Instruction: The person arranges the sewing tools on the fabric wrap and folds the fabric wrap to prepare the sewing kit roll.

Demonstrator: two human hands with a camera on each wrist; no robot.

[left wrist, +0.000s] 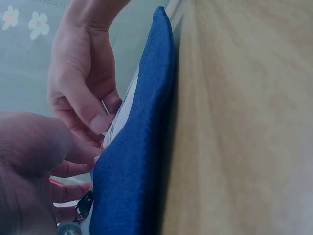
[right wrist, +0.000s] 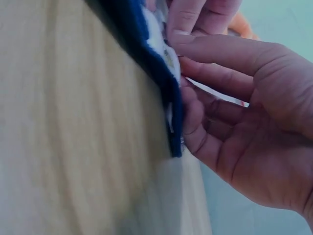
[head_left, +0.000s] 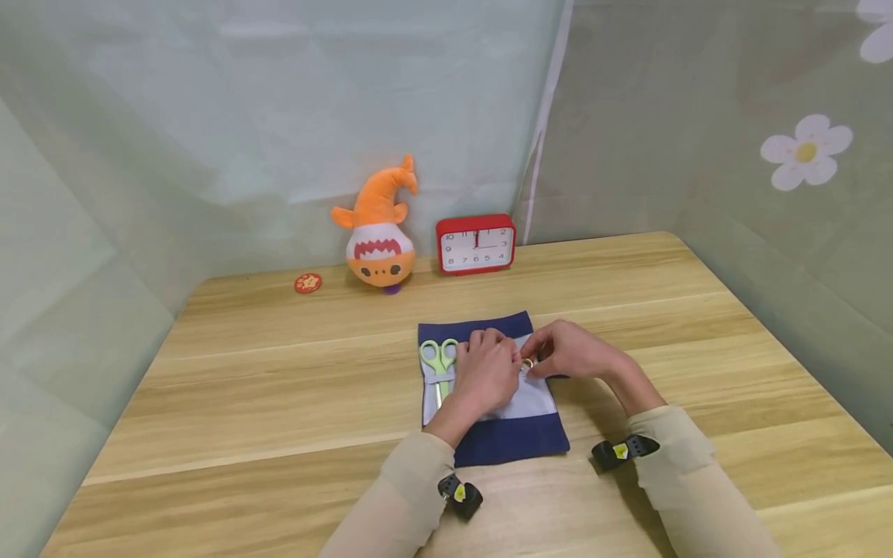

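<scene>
A navy-edged fabric organizer [head_left: 512, 440] with a pale grey lining lies unfolded on the wooden table. Light-green scissors [head_left: 438, 358] sit under a grey band on its left side. My left hand [head_left: 484, 372] rests over the middle of the lining, its bent fingertips at the fabric; what lies under them is hidden. From the right, my right hand [head_left: 574, 350] pinches a small gold ring-shaped thing [head_left: 528, 363] between thumb and fingers, beside the left fingertips. A dark, shiny small thing [left wrist: 84, 204] shows by the left fingers in the left wrist view.
An orange and white shark plush [head_left: 379, 232] leans upside down against the back curtain. To its right stands a red alarm clock [head_left: 477, 245], and a round red badge [head_left: 308, 283] lies to its left. The wooden table [head_left: 279, 418] extends around the organizer.
</scene>
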